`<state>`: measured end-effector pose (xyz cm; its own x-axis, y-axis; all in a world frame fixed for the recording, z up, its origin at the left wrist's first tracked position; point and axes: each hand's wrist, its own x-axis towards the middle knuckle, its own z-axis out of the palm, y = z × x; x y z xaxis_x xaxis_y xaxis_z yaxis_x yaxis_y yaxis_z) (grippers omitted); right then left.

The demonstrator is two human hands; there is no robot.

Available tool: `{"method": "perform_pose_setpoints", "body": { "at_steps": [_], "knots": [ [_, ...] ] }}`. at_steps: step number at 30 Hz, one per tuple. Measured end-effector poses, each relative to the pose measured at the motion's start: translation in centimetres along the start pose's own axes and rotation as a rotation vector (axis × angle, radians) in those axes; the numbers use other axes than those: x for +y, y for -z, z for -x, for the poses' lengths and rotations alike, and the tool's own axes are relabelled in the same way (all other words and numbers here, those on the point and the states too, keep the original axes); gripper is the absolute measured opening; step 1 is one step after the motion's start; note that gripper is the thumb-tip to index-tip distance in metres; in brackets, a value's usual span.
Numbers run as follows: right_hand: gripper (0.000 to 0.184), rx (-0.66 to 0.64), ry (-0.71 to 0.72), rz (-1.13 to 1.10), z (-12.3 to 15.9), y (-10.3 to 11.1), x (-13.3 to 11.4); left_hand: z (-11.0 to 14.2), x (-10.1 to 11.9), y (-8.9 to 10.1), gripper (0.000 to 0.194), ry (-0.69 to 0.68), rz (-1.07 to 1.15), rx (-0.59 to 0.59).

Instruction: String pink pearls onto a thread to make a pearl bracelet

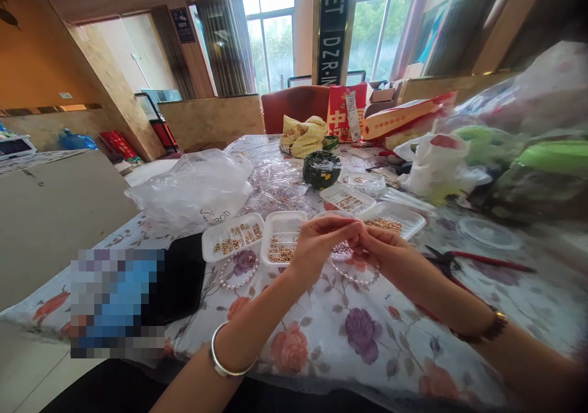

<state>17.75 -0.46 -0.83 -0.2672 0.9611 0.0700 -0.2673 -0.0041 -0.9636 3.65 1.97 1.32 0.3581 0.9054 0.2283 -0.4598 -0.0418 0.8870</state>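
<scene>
My left hand (316, 244) and my right hand (383, 250) meet over the trays, their fingertips pinched together. A strand of pearly beads (353, 280) loops below them and appears to hang from the fingers; its ends are hidden behind the hands. Another beaded loop (239, 285) lies on the flowered tablecloth to the left. Just behind my left hand is a white tray (285, 218) with gold beads. A divided tray (209, 250) of gold pieces stands left of it. Behind my right hand, another tray (416, 226) holds small gold beads. Pinkish beads (340, 250) show between my hands.
Red-handled pliers (491, 261) and a clear lid (489, 234) lie at right. A black phone-like slab (181, 278) is at left. Farther back are a plastic bag (188, 183), a dark green woven basket (321, 169), a yellow cloth (305, 134) and bulky bags (542, 168).
</scene>
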Motion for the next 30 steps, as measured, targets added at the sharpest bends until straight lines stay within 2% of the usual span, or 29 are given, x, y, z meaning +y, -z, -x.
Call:
{"method": "perform_pose_setpoints", "body": {
  "at_steps": [7,15,23,27,30],
  "knots": [
    [0.023,0.008,0.016,0.034,-0.1,0.0,0.2,-0.1,0.0,-0.1,0.009,0.01,0.018,0.05],
    [0.025,0.04,0.034,0.067,-0.1,-0.8,0.1,0.1,0.0,-0.2,0.009,-0.006,0.061,0.02],
    [0.027,0.032,0.021,0.115,-0.5,-0.7,-0.1,0.0,-0.2,0.0,0.01,0.001,0.081,0.061],
    [0.032,0.045,0.078,0.335,-0.9,-0.6,-1.6,-0.1,-0.1,0.1,0.01,0.018,0.139,0.104],
    [0.034,0.212,0.231,0.622,-1.1,-0.7,-2.5,0.0,0.1,-0.1,0.011,0.052,0.192,0.148]
  ]
}}
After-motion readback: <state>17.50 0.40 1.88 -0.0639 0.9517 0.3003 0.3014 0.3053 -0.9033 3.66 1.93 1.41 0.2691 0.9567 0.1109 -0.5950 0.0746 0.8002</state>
